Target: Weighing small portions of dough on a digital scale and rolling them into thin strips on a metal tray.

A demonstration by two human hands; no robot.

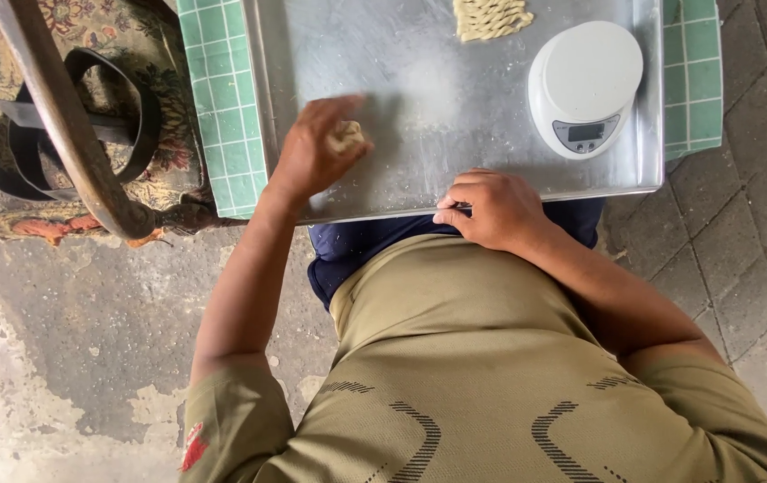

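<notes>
My left hand (312,152) lies on the floured metal tray (419,98), fingers curled around a small lump of dough (348,137) pressed against the sheet; my right hand (491,208) rests on the tray's near edge, fingers folded in, holding nothing; twisted dough pieces (491,18) sit at the far edge; a white kitchen scale (584,85) stands just beside them, on the right; the green-tiled counter (222,107) carries the tray.

An olive short-sleeved shirt (455,376) is worn, marked with dark curved stripes. A red patch (193,447) is carried on the left sleeve of the shirt. Dark blue trousers (356,246) are seen above the shirt's hem.
</notes>
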